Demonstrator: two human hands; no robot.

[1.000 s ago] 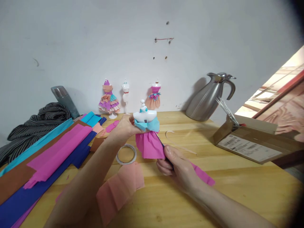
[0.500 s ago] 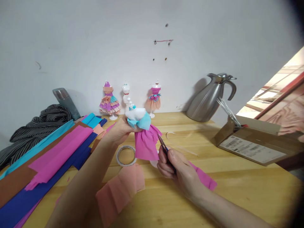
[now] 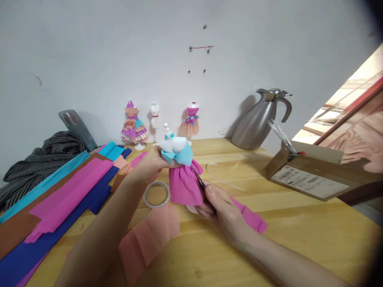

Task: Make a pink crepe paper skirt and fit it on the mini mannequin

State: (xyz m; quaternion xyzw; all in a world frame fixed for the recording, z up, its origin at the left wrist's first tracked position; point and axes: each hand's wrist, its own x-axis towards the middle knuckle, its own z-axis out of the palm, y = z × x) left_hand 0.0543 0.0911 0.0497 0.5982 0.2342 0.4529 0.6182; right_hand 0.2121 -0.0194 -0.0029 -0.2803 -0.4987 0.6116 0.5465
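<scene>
In the head view, my left hand (image 3: 151, 165) is clamped on the small mannequin (image 3: 173, 145) in its pink paper skirt (image 3: 184, 185), above the table (image 3: 299, 223). My right hand (image 3: 223, 209) is closed around the scissors (image 3: 201, 184), whose blades touch the skirt's right edge. A tape ring (image 3: 156, 194) lies just left.

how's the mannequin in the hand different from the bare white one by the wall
The held mannequin wears a blue paper top and a pink paper skirt; the bare mannequin shows only a thin red band at its neck. The held one is tilted in the left hand, with scissors in the right hand at its skirt; the bare one stands upright on the table. Both are small white dress forms.
</scene>
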